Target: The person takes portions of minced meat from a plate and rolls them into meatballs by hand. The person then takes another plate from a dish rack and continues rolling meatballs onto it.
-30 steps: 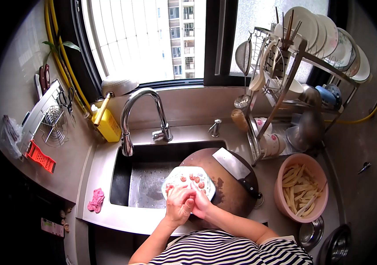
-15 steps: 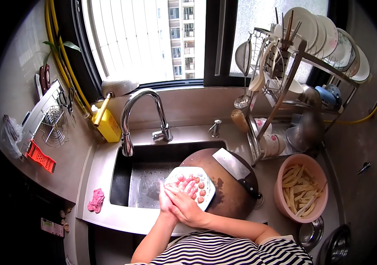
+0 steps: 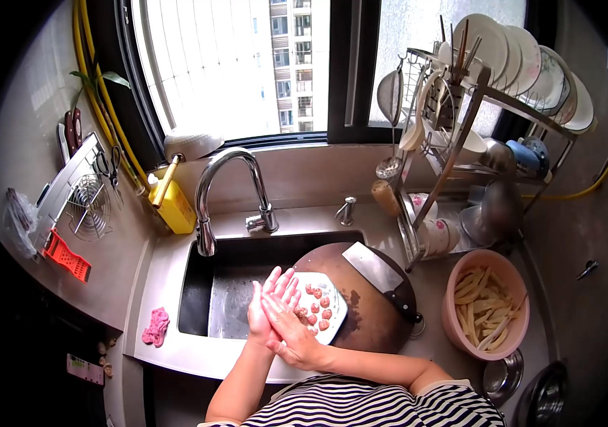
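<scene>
My left hand (image 3: 258,314) is held palm up over the sink's front edge, its fingers stretched forward. Across its palm lies my right hand (image 3: 295,336), fingers straight, so the two palms press together. Anything between them is hidden. Just beyond and to the right, a white plate (image 3: 337,304) holds several small round meatballs (image 3: 312,318), partly covered by my hands. The plate rests at the left side of a round wooden cutting board (image 3: 382,327). On the board's far right lies a cleaver (image 3: 374,267) with a black handle.
A sink (image 3: 236,260) with a chrome faucet (image 3: 206,235) is at left. A pink basin (image 3: 453,334) of pale cut strips stands right, below a dish rack (image 3: 471,128). A pink cloth (image 3: 155,327) and yellow bottle (image 3: 176,206) sit left.
My hands have shifted slightly left and away from the plate, uncovering more meatballs. The left fingers now reach farther forward, with the right hand still across the palm.
</scene>
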Tool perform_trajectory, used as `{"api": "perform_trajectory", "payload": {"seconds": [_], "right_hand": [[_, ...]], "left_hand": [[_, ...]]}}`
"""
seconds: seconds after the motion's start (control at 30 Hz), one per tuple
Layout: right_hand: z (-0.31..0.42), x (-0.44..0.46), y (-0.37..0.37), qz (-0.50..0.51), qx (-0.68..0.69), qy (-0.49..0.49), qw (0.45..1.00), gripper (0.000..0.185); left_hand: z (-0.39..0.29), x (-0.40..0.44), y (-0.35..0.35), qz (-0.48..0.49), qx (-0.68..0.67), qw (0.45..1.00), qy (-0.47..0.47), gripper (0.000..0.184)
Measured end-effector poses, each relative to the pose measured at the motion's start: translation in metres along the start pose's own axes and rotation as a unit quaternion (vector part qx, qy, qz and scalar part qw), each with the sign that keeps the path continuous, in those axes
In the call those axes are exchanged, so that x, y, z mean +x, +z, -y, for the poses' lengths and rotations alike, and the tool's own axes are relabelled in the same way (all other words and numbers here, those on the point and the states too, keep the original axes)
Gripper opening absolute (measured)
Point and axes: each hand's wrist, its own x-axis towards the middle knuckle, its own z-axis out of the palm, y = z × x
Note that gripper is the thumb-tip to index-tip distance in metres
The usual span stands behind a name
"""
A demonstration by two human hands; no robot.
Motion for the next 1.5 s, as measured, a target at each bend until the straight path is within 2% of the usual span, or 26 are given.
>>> {"api": "perform_trajectory", "payload": {"seconds": [0.07,0.13,0.2,0.27,0.33,0.43,0.5,0.6,0.67,0.7,0.73,0.8,0.83,0.93,1.0,1.03,1.13,1.2,1.23,1.3,1.33,1.37,1.4,1.43,1.5], "right_hand": [[-0.009,0.013,-0.003,-0.017,0.019,0.034,0.999,0.072],[-0.021,0.025,-0.013,-0.04,0.044,0.081,0.995,0.071],[-0.034,0.028,-0.019,-0.04,0.026,0.085,0.995,0.07],[-0.03,0.021,-0.017,0.007,-0.05,0.075,0.996,0.072],[-0.016,0.01,-0.007,0.032,-0.035,-0.003,0.999,0.074],[0.01,0.009,-0.004,0.055,0.021,-0.03,0.998,0.079],[0.008,0.022,-0.005,0.038,0.045,-0.032,0.998,0.08],[-0.015,0.04,-0.012,0.002,0.033,-0.006,0.999,0.079],[-0.033,0.042,-0.019,0.008,-0.028,0.028,0.999,0.077],[-0.034,0.038,-0.023,0.021,-0.063,0.047,0.997,0.077],[-0.032,0.033,-0.02,0.033,-0.076,0.035,0.996,0.077],[-0.022,0.017,-0.01,0.057,-0.099,0.011,0.993,0.078],[-0.01,0.013,-0.003,0.066,-0.049,-0.017,0.997,0.08],[0.01,0.018,0.002,0.056,-0.041,-0.081,0.994,0.084],[-0.002,0.028,-0.002,0.031,-0.017,-0.05,0.998,0.082],[-0.011,0.033,-0.006,0.016,-0.009,-0.034,0.999,0.079],[-0.035,0.035,-0.016,-0.004,-0.11,-0.003,0.994,0.077],[-0.035,0.025,-0.014,0.028,-0.112,0.01,0.993,0.077],[-0.03,0.02,-0.009,0.048,-0.095,0.001,0.994,0.078],[-0.011,0.01,0.007,0.078,-0.033,-0.029,0.996,0.08],[0.002,0.011,0.008,0.072,-0.03,-0.073,0.994,0.08],[0.006,0.012,0.01,0.069,-0.043,-0.086,0.993,0.08],[0.006,0.015,0.01,0.066,-0.056,-0.102,0.991,0.081],[0.004,0.02,0.007,0.063,-0.04,-0.081,0.994,0.08],[-0.014,0.03,0.0,0.04,-0.018,-0.042,0.998,0.078]], "left_hand": [[0.012,-0.003,0.004,-0.006,0.053,0.999,0.004,0.064],[0.032,-0.016,0.007,0.033,0.093,0.992,0.074,0.065],[0.026,-0.02,0.018,0.024,0.081,0.996,-0.015,0.059],[0.02,-0.02,0.019,0.025,0.033,0.999,0.018,0.06],[0.006,-0.011,0.001,0.0,0.039,0.999,0.027,0.064],[-0.007,-0.01,0.004,-0.012,0.043,0.998,0.049,0.07],[0.008,-0.01,0.001,-0.027,0.036,0.999,0.012,0.072],[0.035,-0.022,0.0,0.061,0.095,0.99,0.081,0.075],[0.023,-0.031,0.027,0.0,0.066,0.998,-0.01,0.07],[0.015,-0.031,0.023,0.04,0.014,0.998,-0.042,0.066],[0.005,-0.032,0.025,0.027,-0.015,0.998,-0.052,0.067],[0.0,-0.026,0.013,0.019,-0.06,0.998,0.009,0.066],[0.009,-0.021,-0.01,0.025,-0.038,0.999,0.01,0.067],[0.033,-0.014,-0.043,0.042,-0.037,0.998,0.011,0.068],[0.039,-0.017,-0.039,0.038,-0.037,0.999,0.007,0.068],[0.035,-0.025,-0.014,0.03,-0.027,0.999,0.002,0.067],[0.018,-0.034,0.028,0.025,0.01,0.998,-0.048,0.066],[0.01,-0.027,0.002,0.099,-0.007,0.991,-0.088,0.069],[0.028,-0.024,-0.014,0.073,0.055,0.995,0.045,0.071],[0.073,-0.024,-0.05,0.012,0.179,0.936,0.304,0.076],[0.075,-0.02,-0.057,0.04,0.054,0.975,0.212,0.075],[0.075,-0.018,-0.064,0.066,-0.074,0.988,0.116,0.074],[0.074,-0.015,-0.071,0.092,-0.199,0.975,0.019,0.073],[0.07,-0.012,-0.075,0.116,-0.32,0.937,-0.077,0.072],[0.055,-0.02,-0.047,0.114,-0.271,0.95,-0.11,0.068]]}}
